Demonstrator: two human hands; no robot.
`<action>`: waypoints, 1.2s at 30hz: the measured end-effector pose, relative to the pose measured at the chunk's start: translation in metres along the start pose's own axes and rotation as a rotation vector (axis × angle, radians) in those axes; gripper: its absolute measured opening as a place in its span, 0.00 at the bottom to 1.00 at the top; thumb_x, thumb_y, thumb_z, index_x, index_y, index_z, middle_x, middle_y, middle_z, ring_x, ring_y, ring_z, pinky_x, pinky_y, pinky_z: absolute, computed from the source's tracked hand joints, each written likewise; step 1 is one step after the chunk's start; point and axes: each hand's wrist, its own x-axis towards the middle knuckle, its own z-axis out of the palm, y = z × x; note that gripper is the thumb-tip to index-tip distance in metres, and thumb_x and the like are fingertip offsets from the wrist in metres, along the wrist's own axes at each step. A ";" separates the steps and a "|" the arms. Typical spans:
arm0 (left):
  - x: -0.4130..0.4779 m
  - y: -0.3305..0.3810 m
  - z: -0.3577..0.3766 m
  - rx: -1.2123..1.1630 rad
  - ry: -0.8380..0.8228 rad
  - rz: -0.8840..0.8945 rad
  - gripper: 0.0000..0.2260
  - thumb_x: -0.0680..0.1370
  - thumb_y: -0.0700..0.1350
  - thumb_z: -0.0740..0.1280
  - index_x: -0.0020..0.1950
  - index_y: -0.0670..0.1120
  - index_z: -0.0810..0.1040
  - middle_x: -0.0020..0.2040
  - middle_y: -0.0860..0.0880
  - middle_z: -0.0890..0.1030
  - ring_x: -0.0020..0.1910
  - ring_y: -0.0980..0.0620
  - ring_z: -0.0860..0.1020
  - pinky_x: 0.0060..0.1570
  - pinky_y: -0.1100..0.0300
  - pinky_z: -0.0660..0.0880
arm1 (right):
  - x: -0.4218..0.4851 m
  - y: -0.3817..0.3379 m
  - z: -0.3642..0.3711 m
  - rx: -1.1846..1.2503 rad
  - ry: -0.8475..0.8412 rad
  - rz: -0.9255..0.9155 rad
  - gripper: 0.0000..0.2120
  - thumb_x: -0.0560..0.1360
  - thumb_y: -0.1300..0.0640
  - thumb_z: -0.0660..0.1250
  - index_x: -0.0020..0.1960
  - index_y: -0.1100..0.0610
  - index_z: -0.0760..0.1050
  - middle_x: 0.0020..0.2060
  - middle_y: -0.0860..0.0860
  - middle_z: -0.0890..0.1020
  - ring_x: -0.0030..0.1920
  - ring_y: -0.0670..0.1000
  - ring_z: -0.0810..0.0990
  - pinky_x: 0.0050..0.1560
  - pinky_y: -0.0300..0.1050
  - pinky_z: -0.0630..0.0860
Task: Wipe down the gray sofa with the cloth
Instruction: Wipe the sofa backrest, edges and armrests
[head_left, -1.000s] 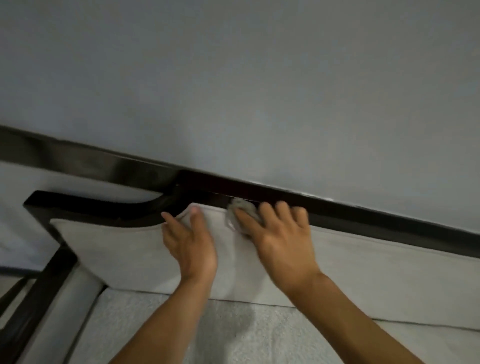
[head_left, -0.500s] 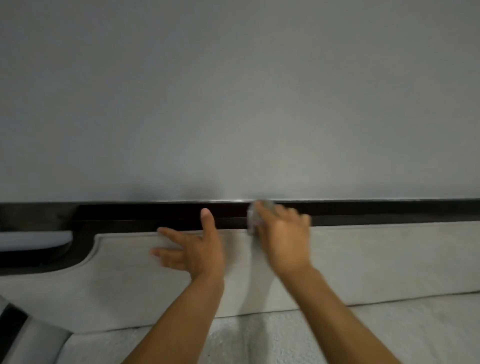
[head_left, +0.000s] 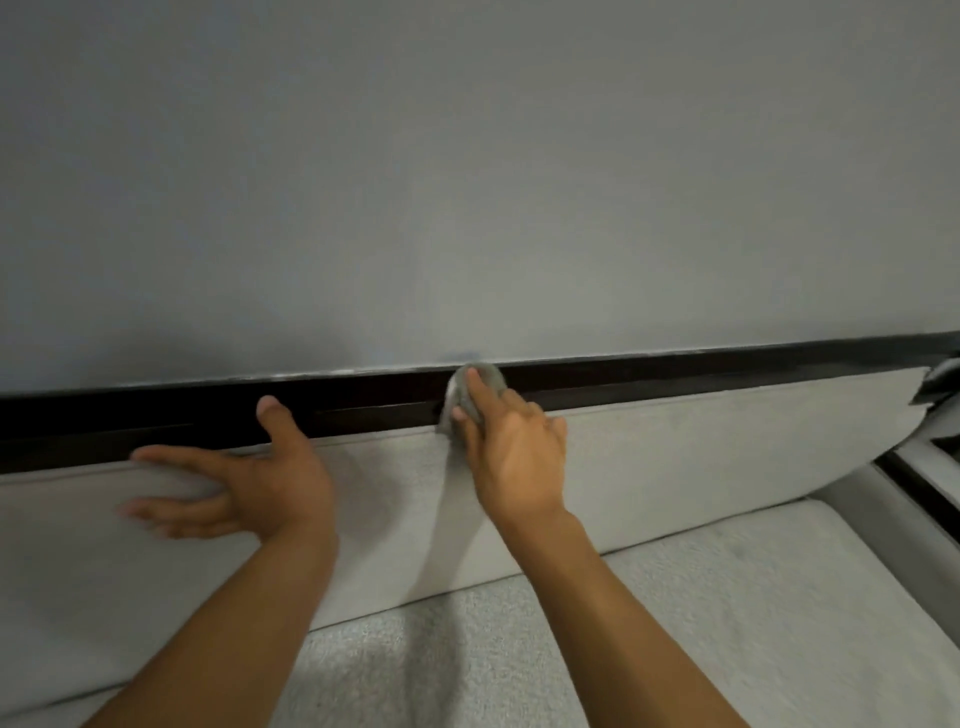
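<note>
The right grip (head_left: 511, 457) holds the cloth (head_left: 480, 387) at the top edge of the back cushion (head_left: 701, 467), against the frame rail (head_left: 675, 371) that runs just behind that edge. Behind the rail stands the wall (head_left: 467, 182). To the left of this grip, near but apart, the left grip (head_left: 249, 488) rests on the same cushion's top edge, thumb raised in front of the rail. Below and in front of both grips lies the seat cushion (head_left: 675, 597). Well to the right of the right grip, the back cushion ends beside the sofa arm (head_left: 935, 478).

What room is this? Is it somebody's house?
Probably a living room at home: a gray sofa with a soft back cushion, its dark wooden frame, and a plain wall right behind it.
</note>
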 end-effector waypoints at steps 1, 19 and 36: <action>0.001 -0.001 0.001 -0.007 0.011 0.003 0.48 0.77 0.69 0.63 0.84 0.50 0.38 0.80 0.35 0.32 0.79 0.30 0.33 0.78 0.41 0.37 | -0.004 -0.013 0.005 0.026 -0.011 -0.075 0.22 0.83 0.44 0.58 0.75 0.44 0.68 0.56 0.53 0.83 0.50 0.58 0.80 0.47 0.51 0.65; -0.091 -0.019 0.028 0.037 -0.030 -0.032 0.53 0.74 0.68 0.71 0.83 0.58 0.36 0.83 0.41 0.36 0.82 0.33 0.48 0.79 0.40 0.55 | 0.036 0.207 -0.041 0.028 -0.109 0.063 0.24 0.81 0.36 0.53 0.77 0.35 0.61 0.54 0.50 0.83 0.52 0.54 0.82 0.49 0.50 0.78; -0.324 -0.026 0.255 0.201 -0.311 0.179 0.42 0.73 0.68 0.67 0.81 0.68 0.47 0.79 0.42 0.26 0.77 0.33 0.26 0.76 0.29 0.40 | 0.073 0.403 -0.072 0.272 -0.100 0.346 0.21 0.81 0.37 0.57 0.74 0.29 0.62 0.51 0.51 0.85 0.50 0.55 0.83 0.48 0.47 0.77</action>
